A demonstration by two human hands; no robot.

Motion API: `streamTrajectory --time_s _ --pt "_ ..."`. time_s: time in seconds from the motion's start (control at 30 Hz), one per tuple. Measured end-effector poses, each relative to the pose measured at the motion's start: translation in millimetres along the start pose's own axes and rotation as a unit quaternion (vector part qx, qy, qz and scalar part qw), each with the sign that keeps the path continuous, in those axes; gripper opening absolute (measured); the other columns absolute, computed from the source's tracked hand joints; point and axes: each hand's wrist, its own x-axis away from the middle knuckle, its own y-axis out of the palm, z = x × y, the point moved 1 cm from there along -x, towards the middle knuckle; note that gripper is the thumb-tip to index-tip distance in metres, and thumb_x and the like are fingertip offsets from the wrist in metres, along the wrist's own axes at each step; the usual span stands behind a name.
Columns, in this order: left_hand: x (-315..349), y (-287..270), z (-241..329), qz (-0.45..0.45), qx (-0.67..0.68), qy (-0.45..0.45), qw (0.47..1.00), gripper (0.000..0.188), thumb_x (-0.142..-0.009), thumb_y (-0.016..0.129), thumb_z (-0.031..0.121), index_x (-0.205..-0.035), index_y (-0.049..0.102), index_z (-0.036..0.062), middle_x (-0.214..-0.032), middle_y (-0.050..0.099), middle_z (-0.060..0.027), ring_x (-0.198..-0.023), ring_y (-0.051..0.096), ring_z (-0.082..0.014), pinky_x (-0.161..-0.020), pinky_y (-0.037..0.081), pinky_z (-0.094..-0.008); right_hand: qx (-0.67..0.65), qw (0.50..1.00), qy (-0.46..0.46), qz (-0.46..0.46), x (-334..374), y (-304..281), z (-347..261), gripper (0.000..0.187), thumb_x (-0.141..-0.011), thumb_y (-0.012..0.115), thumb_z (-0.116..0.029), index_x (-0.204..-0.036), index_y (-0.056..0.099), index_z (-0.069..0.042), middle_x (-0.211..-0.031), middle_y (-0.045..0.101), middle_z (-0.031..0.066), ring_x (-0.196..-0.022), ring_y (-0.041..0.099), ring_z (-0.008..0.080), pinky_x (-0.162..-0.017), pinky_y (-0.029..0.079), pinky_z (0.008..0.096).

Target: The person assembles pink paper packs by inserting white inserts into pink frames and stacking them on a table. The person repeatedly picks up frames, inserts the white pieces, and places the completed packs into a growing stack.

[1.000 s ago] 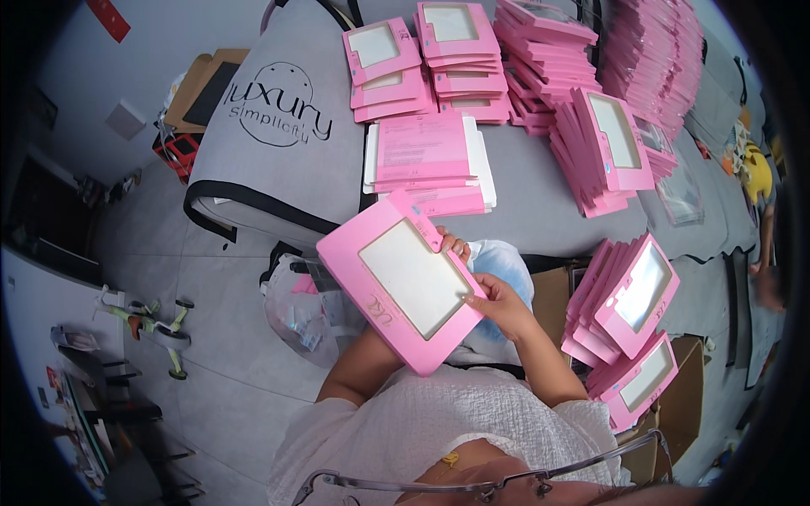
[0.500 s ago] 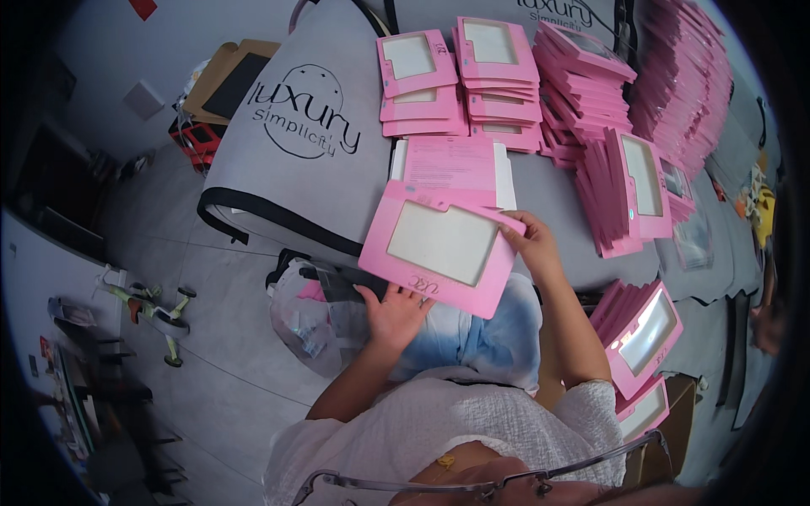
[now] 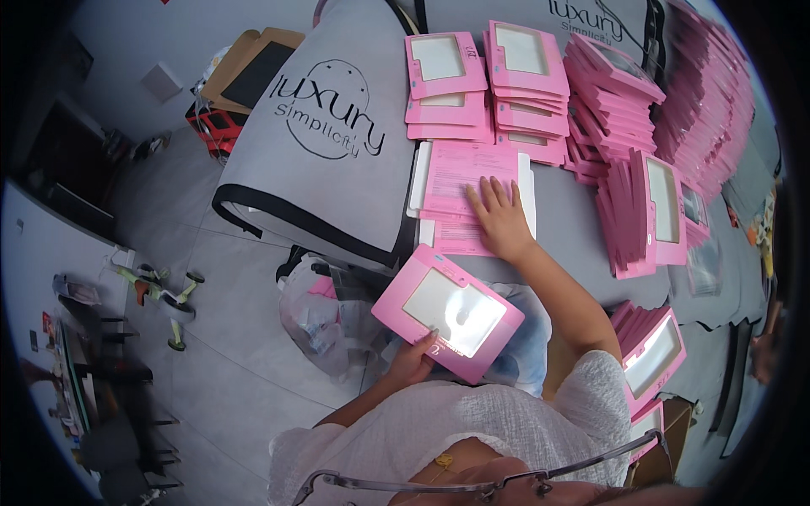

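My left hand (image 3: pixel 410 363) grips the lower left edge of a flat pink windowed box (image 3: pixel 403 297), thumb on its front. The box is tilted above my lap, and its clear window reflects light. My right hand (image 3: pixel 503 223) lies with fingers spread on flat pink printed pieces (image 3: pixel 449 179) with white flaps, spread on the grey cushion. Just beyond them, two piles of pink windowed boxes (image 3: pixel 446 84) (image 3: pixel 528 88) rest on the same surface.
More pink boxes lean in rows (image 3: pixel 620 211) at the right, with a tall heap (image 3: pixel 704 97) behind. Another row (image 3: pixel 645 358) stands low on the right. A clear plastic bag (image 3: pixel 310 316) is by my left knee. A child's balance bike (image 3: pixel 169 304) stands on the floor.
My right hand has let go of the box and moved forward onto the printed pieces. My left hand now grips the box, which has come nearer my body and turned.
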Motion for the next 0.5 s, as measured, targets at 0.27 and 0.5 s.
streamTrajectory --time_s 0.27,0.5 --pt "-0.4 4.1 -0.1 -0.014 -0.001 0.022 1.000 0.039 -0.093 0.049 0.005 -0.131 0.038 0.0057 -0.124 0.049 -0.0090 -0.114 0.051 -0.0209 -0.098 0.042 -0.0377 0.055 0.991 -0.010 0.124 -17.5 -26.0 5.2 0.051 -0.080 0.050 -0.012 -0.131 0.044 -0.006 -0.107 0.059 0.0112 -0.102 0.057 0.0270 -0.089 0.045 0.0413" --pt "-4.4 10.5 4.7 -0.025 -0.018 0.083 0.996 0.038 -0.099 0.044 0.026 -0.128 0.040 0.0009 -0.120 0.052 -0.0092 -0.111 0.052 -0.0184 -0.094 0.043 -0.0350 -0.462 0.846 0.214 0.154 25.0 -146.0 33.7 0.053 -0.080 0.066 -0.005 -0.129 0.047 -0.002 -0.107 0.063 0.0082 -0.094 0.060 0.0140 -0.082 0.047 0.0271"
